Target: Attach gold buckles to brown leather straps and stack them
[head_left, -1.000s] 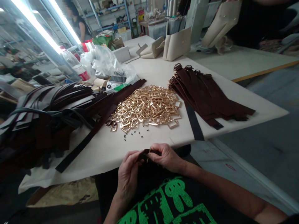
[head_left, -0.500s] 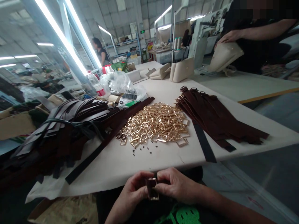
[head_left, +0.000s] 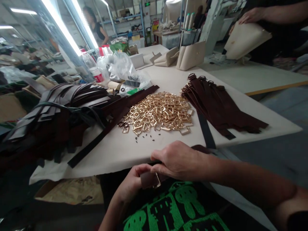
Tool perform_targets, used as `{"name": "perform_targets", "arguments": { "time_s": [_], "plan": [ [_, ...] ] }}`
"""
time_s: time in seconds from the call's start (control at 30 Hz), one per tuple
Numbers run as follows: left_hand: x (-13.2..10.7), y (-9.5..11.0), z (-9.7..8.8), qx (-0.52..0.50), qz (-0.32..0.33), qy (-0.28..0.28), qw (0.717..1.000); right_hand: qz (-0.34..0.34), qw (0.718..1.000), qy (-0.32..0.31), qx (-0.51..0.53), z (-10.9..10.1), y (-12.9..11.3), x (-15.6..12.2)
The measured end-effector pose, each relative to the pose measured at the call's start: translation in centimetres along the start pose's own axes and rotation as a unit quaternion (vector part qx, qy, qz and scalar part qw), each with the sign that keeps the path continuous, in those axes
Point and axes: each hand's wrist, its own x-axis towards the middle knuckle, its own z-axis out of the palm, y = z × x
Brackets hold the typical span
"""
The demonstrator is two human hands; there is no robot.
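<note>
Just below the table's near edge, my left hand [head_left: 133, 184] pinches the end of a dark brown leather strap [head_left: 147, 179] that carries a gold buckle [head_left: 157, 181]. My right hand [head_left: 179, 160] lies over the strap from the right, its fingers curled on the strap. On the white table [head_left: 134, 150] in front of me lies a heap of loose gold buckles [head_left: 160, 112]. A few small dark pins [head_left: 145, 137] are scattered at the near side of the heap.
A big pile of dark straps [head_left: 55, 118] covers the table's left. Brown straps with rings [head_left: 216, 102] lie at the right. Plastic bags [head_left: 120, 69], a bottle [head_left: 92, 69] and beige bags [head_left: 190, 54] stand behind. Another person's hand [head_left: 250, 14] holds a beige piece at top right.
My right hand has risen and moved over the strap, covering more of it. The strap end with its buckle has turned sideways in my left hand. The view has tilted downward.
</note>
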Motion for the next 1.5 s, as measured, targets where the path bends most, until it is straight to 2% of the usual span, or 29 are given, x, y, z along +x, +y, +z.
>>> {"name": "perform_targets", "arguments": {
  "time_s": [0.1, 0.17, 0.27, 0.33, 0.37, 0.4, 0.5, 0.57, 0.7, 0.73, 0.8, 0.87, 0.93, 1.0, 1.07, 1.17, 1.27, 1.37, 1.43, 1.5],
  "plan": [
    [0.6, -0.3, -0.2, -0.032, 0.018, 0.042, 0.998, -0.093, 0.993, 0.007, -0.065, -1.2, 0.0, 2.4],
    [1.3, -0.2, -0.3, -0.072, 0.073, 0.098, 0.99, -0.159, 0.983, 0.033, -0.086, -2.2, 0.4, 4.3],
    [2.5, 0.3, -0.5, -0.146, 0.156, 0.173, 0.961, -0.206, 0.965, 0.151, -0.065, -2.9, 1.3, 6.0],
    [3.2, 0.5, -0.6, -0.181, 0.195, 0.198, 0.943, -0.165, 0.958, 0.234, -0.022, -2.3, 2.2, 5.8],
    [3.5, 0.5, -0.7, -0.192, 0.212, 0.208, 0.936, -0.126, 0.959, 0.252, 0.001, -1.6, 2.7, 5.4],
    [3.8, 0.5, -0.7, -0.196, 0.227, 0.214, 0.93, -0.085, 0.965, 0.246, 0.023, -0.7, 3.1, 4.9],
    [4.3, 0.2, -0.4, -0.172, 0.246, 0.212, 0.93, -0.007, 0.983, 0.144, 0.111, 2.5, 4.2, 2.9],
    [4.5, 0.0, 0.0, -0.142, 0.245, 0.197, 0.939, 0.038, 0.974, 0.125, 0.185, 4.4, 4.4, 1.9],
    [4.8, -0.5, 0.6, -0.1, 0.248, 0.204, 0.942, 0.162, 0.936, 0.198, 0.241, 6.5, 4.4, 0.9],
    [5.0, -0.7, 0.7, -0.09, 0.248, 0.203, 0.943, 0.17, 0.929, 0.202, 0.26, 6.8, 4.4, 0.8],
    [5.3, -1.2, 0.8, -0.073, 0.246, 0.19, 0.948, 0.147, 0.908, 0.191, 0.342, 7.4, 4.5, 0.7],
    [5.6, -1.7, 0.9, -0.05, 0.25, 0.174, 0.951, 0.103, 0.857, 0.176, 0.473, 8.0, 4.5, 0.7],
    [5.8, -2.0, 1.2, -0.026, 0.265, 0.17, 0.949, 0.077, 0.782, 0.173, 0.594, 8.8, 4.3, 0.8],
    [6.0, -2.0, 1.6, -0.005, 0.283, 0.175, 0.943, 0.074, 0.715, 0.182, 0.671, 9.5, 4.1, 1.0],
    [6.1, -1.8, 2.1, 0.009, 0.295, 0.184, 0.937, 0.082, 0.666, 0.202, 0.713, 10.0, 3.8, 1.1],
    [6.4, -1.6, 2.5, 0.034, 0.32, 0.19, 0.927, 0.093, 0.612, 0.222, 0.753, 10.3, 3.6, 1.3],
    [6.8, -1.8, 2.6, 0.076, 0.347, 0.182, 0.917, 0.098, 0.584, 0.219, 0.776, 10.1, 3.7, 1.4],
    [7.1, -2.3, 2.7, 0.123, 0.364, 0.181, 0.905, 0.105, 0.575, 0.211, 0.784, 9.8, 3.9, 1.4],
    [6.9, -2.5, 2.5, 0.143, 0.359, 0.175, 0.905, 0.106, 0.581, 0.217, 0.777, 9.5, 4.0, 1.4],
    [6.5, -2.3, 2.1, 0.149, 0.334, 0.172, 0.915, 0.104, 0.604, 0.233, 0.755, 9.4, 4.1, 1.3]
  ]
}}
